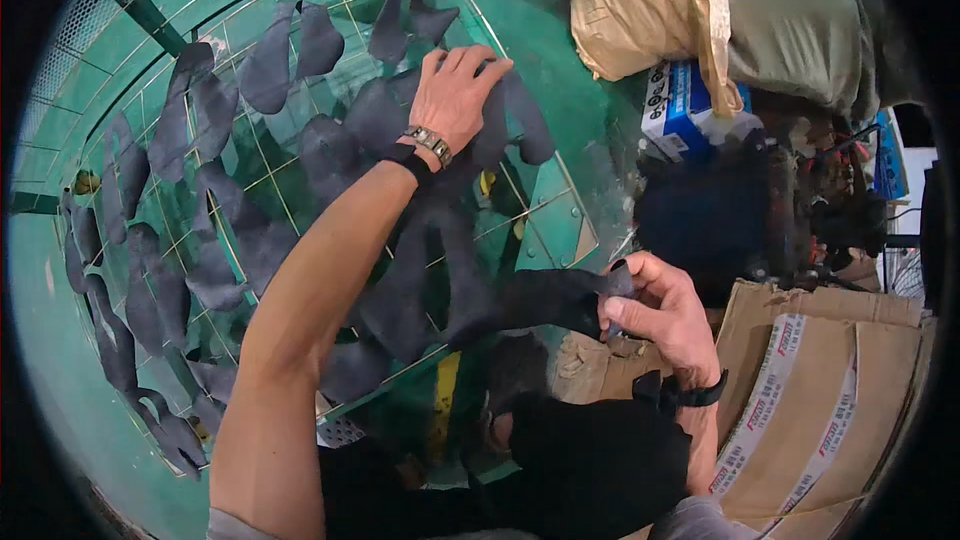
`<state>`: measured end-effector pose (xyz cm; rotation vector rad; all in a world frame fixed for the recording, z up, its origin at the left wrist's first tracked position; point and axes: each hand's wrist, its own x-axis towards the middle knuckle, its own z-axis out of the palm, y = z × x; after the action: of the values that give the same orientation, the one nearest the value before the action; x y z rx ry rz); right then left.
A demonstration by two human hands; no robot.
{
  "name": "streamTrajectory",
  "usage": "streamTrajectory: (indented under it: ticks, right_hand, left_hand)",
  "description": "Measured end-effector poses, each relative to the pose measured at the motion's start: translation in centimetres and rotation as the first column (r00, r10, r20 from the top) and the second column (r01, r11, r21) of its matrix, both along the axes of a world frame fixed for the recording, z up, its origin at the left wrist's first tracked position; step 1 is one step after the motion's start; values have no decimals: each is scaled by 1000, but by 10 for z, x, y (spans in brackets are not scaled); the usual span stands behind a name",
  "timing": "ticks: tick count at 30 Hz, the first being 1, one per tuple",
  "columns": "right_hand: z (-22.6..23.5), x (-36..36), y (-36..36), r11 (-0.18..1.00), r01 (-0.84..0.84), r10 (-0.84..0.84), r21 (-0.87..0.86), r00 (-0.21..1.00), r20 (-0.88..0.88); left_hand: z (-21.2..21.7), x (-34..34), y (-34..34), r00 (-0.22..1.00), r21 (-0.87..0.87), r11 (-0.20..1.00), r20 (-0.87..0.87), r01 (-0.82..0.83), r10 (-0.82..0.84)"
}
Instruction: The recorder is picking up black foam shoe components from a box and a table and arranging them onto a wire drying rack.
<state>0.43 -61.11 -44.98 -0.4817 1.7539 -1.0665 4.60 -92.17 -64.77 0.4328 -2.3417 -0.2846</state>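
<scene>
My right hand [660, 308] pinches the curled end of a dark grey flexible cut piece [550, 298] between thumb and fingers, at the near right edge of a wire grid rack [470, 0]. The piece stretches left from the hand toward the rack. My left hand [455, 90] reaches across the rack, fingers spread and lying over its far side, next to another dark grey cut piece [522, 118]. What lies under the left palm is hidden. Several similar curved, two-lobed pieces [265, 65] are draped over the wires.
Under the rack is a green metal machine surface [60, 340]. Flattened brown cardboard [820, 380] with printed tape is at the near right. A gold-brown sack [640, 5] and a blue and white box [690, 110] stand at the far right. A dark mesh panel [90, 20] is far left.
</scene>
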Motion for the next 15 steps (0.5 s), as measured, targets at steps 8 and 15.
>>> streamTrajectory:
  ticks: [8, 15]
  right_hand:
    - [-6, 3, -5, 1000, -6, 6, -2, 1000, 16]
    - [-1, 9, -14, 1000, -12, 12, 5, 1000, -13]
  left_hand:
    - [-13, 14, -2, 998, 86, 996, -57, 37, -32]
    - [-26, 9, 0, 983, 117, 993, 174, 33, -53]
